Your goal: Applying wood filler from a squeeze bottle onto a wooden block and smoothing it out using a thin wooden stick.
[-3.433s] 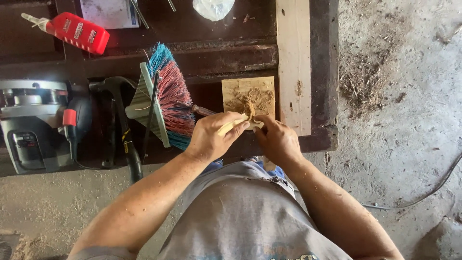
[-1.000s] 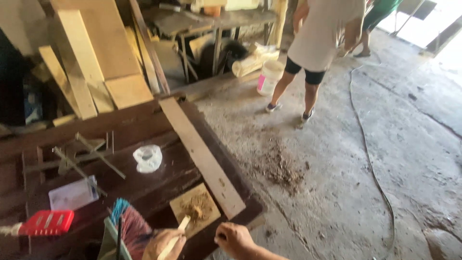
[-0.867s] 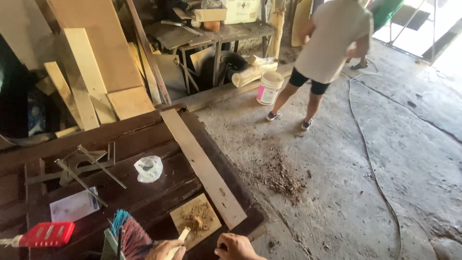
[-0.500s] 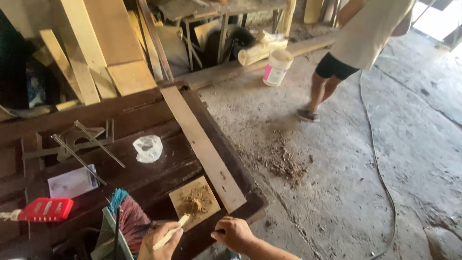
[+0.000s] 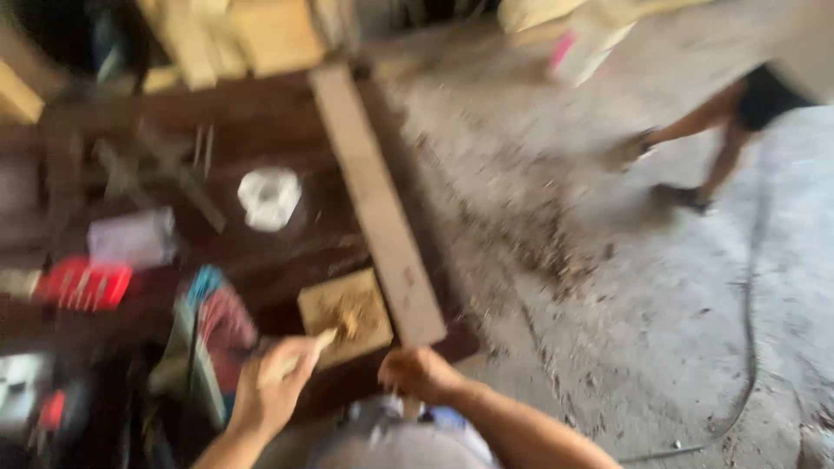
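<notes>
Wooden stick (image 5: 300,356) is being gripped in the left hand (image 5: 276,395), its tip working shavings on a small square board (image 5: 347,314); the right hand (image 5: 417,375), fingers curled, is bracing just right of that board. Next calls for steadier pressure.

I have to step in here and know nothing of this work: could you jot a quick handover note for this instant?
The picture is blurred.
Left hand: closed on a pale wooden stick, whose tip lies over the small square board.
Right hand: at the near end of the long plank; grip unclear.
Shavings lie on the square board. A brush lies beside the left hand on the dark workbench.
Done and left: not readable from here.
</notes>
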